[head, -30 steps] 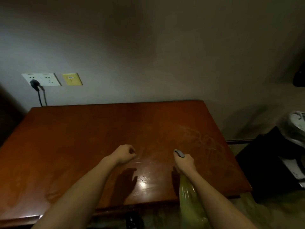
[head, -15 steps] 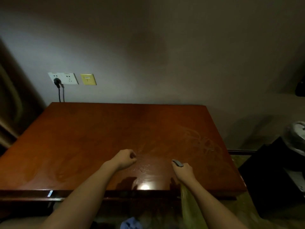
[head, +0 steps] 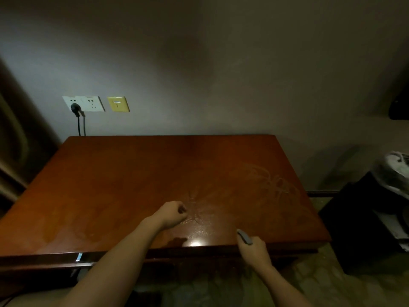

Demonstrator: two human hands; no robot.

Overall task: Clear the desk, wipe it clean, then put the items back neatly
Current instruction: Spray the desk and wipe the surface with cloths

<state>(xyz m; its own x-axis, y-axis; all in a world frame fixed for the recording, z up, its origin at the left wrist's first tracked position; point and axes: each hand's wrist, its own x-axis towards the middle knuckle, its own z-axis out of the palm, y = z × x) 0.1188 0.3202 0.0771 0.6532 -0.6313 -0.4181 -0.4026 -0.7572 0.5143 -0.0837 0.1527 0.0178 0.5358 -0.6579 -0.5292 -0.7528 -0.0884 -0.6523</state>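
The reddish-brown wooden desk (head: 124, 185) stands against the wall with nothing on its top, and faint wipe streaks show on its right half. My left hand (head: 172, 214) hovers over the desk near the front middle, its fingers curled into a loose fist with nothing visible in it. My right hand (head: 254, 249) is at the front edge of the desk and grips a small grey flat object (head: 244, 236) that sticks out above the fingers.
A white wall socket (head: 85, 103) with a black plug and cable sits above the desk's back left corner, beside a yellow plate (head: 118, 104). A dark cabinet (head: 365, 222) with a white bag (head: 396, 171) on it stands to the right. A curtain hangs at the left.
The view has pulled back from the desk, so its front edge and the floor now show. Both hands have drawn nearer to the front edge, the right one most.
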